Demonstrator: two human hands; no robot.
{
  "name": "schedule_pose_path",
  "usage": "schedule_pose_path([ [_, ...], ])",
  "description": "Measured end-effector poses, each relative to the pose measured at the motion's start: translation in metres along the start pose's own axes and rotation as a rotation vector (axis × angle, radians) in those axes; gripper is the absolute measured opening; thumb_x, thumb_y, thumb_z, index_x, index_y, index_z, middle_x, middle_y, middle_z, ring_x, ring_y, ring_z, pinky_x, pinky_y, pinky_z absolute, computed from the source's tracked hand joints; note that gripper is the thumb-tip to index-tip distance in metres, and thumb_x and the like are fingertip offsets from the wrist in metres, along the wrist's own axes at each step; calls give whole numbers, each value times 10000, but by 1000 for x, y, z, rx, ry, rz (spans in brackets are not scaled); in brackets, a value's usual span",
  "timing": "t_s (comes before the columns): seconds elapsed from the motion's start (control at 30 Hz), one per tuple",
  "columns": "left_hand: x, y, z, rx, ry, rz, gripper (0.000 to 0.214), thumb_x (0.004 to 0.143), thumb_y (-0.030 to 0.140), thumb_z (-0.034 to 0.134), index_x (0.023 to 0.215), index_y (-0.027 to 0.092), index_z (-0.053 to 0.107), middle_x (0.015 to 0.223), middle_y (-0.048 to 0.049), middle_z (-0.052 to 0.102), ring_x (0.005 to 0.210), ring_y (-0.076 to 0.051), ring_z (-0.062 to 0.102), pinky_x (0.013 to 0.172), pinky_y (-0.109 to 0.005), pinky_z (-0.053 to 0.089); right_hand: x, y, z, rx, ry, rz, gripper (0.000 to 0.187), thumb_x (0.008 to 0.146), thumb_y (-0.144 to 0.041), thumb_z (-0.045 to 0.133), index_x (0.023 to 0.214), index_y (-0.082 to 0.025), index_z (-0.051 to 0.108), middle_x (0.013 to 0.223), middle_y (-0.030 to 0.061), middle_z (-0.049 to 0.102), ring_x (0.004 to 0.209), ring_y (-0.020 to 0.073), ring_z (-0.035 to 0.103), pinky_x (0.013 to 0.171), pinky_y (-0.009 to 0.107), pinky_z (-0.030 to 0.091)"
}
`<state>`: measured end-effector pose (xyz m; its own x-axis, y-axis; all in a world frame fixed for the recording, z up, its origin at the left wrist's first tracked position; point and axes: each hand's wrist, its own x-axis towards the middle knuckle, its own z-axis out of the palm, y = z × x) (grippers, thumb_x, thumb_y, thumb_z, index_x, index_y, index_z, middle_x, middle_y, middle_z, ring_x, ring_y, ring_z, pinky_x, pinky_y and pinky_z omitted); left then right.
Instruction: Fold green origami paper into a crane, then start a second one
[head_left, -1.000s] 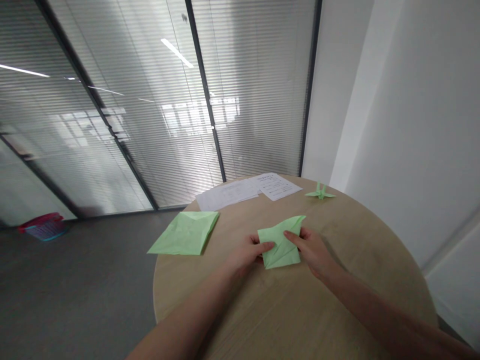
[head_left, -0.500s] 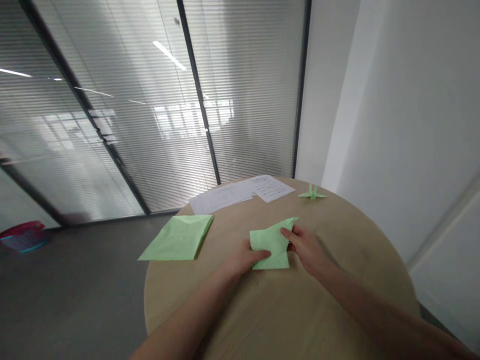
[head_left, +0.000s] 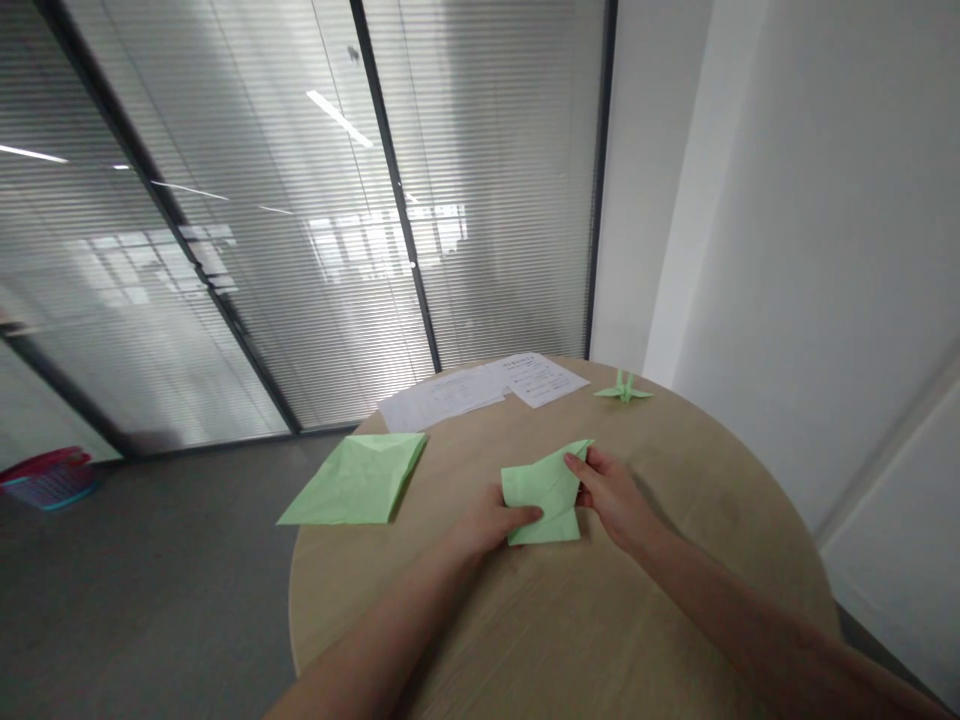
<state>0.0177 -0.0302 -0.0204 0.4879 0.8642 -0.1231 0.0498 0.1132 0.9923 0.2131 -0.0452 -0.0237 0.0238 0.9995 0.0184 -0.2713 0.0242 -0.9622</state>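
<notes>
A piece of light green paper [head_left: 541, 492], partly folded, is held between both hands just over the round wooden table [head_left: 600, 620]. My left hand [head_left: 495, 520] grips its left edge, thumb on top and fingers hidden underneath. At the right side, my right hand [head_left: 604, 485] pinches the upper corner, which is bent up into a point. Some of the right fingers are out of sight behind the paper. Beyond it, near the far right edge of the table, stands a folded green paper crane [head_left: 623, 390].
More green paper [head_left: 356, 480] lies at the table's left, one corner jutting past the edge. White printed sheets [head_left: 480, 385] overlap at the far edge. On the floor at far left stands a red and blue plastic basket [head_left: 51, 478]. A white wall [head_left: 810, 250] rises at the right.
Both hands keep their grip on the green paper and have hardly moved. The whole view has shifted very slightly. Nothing was let go or picked up.
</notes>
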Motion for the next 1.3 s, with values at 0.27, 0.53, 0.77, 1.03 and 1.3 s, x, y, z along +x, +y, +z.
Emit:
schedule_pose_path([
  [0.27, -7, 12, 2, -13, -11, 8, 453, 633, 357, 831, 1020, 150, 716, 1070, -115, 732, 1004, -282, 661, 956, -435, 470, -2, 6, 5, -77, -88, 5, 359, 761, -481, 704, 999, -213, 696, 1007, 95, 755, 860, 281, 704, 759, 401, 556],
  [0.53, -21, 46, -15, 112, 221, 178, 511, 824, 422, 665, 1262, 167, 597, 1185, -125, 649, 1043, -229, 603, 868, -358, 482, -21, -12, 7, -175, -483, 303, 340, 668, -382, 790, 881, -126, 723, 848, 104, 758, 758, 236, 706, 753, 354, 521],
  [0.77, -7, 20, -12, 153, -1, 149, 409, 718, 222, 724, 1117, 150, 664, 795, -15, 634, 692, -123, 575, 656, -259, 427, -26, -4, 16, -283, -541, 362, 228, 687, -345, 759, 796, -150, 718, 789, 71, 751, 681, 202, 692, 670, 301, 493],
  [1.03, -1, 13, -6, 200, 116, 116, 157, 692, 190, 638, 834, 134, 673, 661, 9, 583, 564, -103, 523, 562, -242, 419, -30, -5, 18, -295, -519, 355, 162, 690, -328, 738, 764, -186, 715, 754, 38, 747, 644, 181, 674, 624, 274, 472],
  [1.3, -3, 18, 1, 193, 184, 139, 170, 735, 286, 641, 823, 142, 660, 661, 2, 582, 570, -113, 539, 550, -246, 458, -30, -6, 16, -296, -529, 334, 130, 706, -316, 727, 746, -192, 723, 754, 40, 755, 667, 191, 689, 630, 275, 492],
])
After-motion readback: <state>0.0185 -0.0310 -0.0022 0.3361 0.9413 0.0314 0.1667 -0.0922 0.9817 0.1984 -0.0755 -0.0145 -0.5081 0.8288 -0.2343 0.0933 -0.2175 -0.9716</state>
